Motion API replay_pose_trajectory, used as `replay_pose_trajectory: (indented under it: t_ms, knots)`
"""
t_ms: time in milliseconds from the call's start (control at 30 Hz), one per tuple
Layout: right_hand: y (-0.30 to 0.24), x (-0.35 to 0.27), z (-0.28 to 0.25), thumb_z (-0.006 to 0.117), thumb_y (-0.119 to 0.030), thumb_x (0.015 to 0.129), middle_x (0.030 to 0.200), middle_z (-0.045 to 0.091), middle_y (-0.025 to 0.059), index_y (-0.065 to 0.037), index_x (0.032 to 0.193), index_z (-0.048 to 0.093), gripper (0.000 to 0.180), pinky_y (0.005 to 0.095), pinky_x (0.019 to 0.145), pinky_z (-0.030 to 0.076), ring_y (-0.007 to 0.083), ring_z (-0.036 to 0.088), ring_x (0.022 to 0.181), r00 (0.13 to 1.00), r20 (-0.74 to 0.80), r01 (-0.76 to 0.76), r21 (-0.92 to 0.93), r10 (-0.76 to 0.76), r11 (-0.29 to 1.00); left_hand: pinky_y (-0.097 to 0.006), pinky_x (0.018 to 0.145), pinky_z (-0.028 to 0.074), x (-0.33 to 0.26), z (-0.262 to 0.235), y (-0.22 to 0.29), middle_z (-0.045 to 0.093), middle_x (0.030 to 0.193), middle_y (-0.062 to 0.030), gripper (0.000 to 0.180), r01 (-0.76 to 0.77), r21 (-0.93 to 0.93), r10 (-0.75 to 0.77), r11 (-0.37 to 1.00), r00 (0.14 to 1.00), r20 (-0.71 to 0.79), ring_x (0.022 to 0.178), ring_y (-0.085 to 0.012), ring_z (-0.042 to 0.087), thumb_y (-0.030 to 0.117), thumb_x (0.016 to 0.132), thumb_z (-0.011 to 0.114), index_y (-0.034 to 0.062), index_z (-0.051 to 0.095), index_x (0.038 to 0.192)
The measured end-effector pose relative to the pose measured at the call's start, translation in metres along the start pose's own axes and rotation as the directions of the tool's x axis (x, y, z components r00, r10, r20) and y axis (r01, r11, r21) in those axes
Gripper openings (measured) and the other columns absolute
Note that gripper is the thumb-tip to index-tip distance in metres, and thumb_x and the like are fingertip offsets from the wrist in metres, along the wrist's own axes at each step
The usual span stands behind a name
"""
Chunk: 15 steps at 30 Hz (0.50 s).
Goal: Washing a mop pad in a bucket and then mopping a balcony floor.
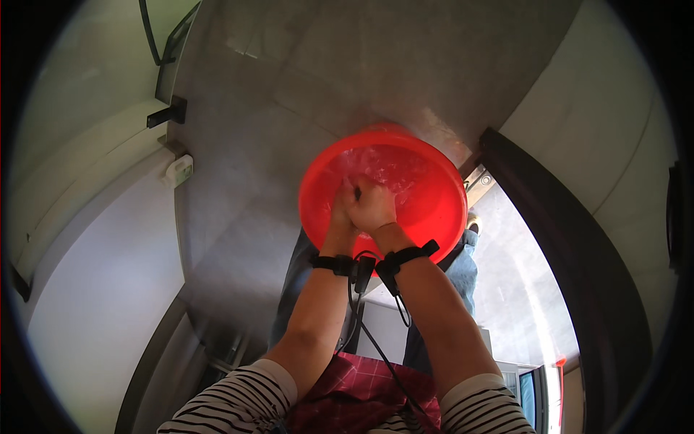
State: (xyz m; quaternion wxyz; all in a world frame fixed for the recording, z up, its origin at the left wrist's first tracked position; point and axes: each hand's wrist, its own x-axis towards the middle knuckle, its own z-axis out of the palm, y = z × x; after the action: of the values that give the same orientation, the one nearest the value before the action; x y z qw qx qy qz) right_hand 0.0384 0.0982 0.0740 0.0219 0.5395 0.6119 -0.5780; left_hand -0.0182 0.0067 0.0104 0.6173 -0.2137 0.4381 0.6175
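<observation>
A round red basin [452, 184] stands on the grey floor in front of me, with rippling water and white bubbles inside. Both my hands are down in it, pressed together over the water. My left hand [340, 210] is closed and partly covered by the right one. Curled against it is my right hand [376, 207], also closed. A small dark spot shows between the fingers; whatever they grip, if anything, is hidden. Black straps [408, 255] with cables sit around both forearms near the wrists.
Grey floor [246, 145] stretches ahead and to the left. A white jug [179, 171] stands by the left wall, near a black fitting [168, 113]. On the right, a dark curved frame [564, 231] borders a bright floor area, with a shoe [473, 223] beside the basin.
</observation>
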Motion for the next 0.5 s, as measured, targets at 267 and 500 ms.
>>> replay_pose_trajectory:
  t_ms: [267,500]
  knots:
    - [0.04,0.033,-0.034,0.056,-0.026,0.076,0.081,0.063,0.0204,-0.004,0.082,0.06,0.023,0.0459,0.072,0.049,0.0382,0.061,0.081,0.977,-0.18,-0.142,-0.173,0.111,0.975,-0.025,0.068,0.044,-0.017,0.071,0.025,0.058,0.086,-0.0032,0.02,-0.117,0.671,0.273,0.732,0.953,-0.131,0.075,-0.012,0.055,0.013,0.081,0.059,0.0052,0.059,0.1]
    - [0.074,-0.011,-0.068,0.065,-0.011,0.069,0.089,0.06,0.0181,-0.004,0.093,0.054,0.027,0.0417,0.078,0.048,0.0344,0.058,0.09,0.909,-0.091,0.365,-0.295,-0.406,0.883,-0.025,0.086,0.039,-0.022,0.016,0.048,0.056,0.106,-0.0049,0.035,0.177,0.777,-0.079,0.604,0.984,-0.163,0.098,-0.0146,0.051,-0.007,0.069,0.047,0.0032,0.063,0.099]
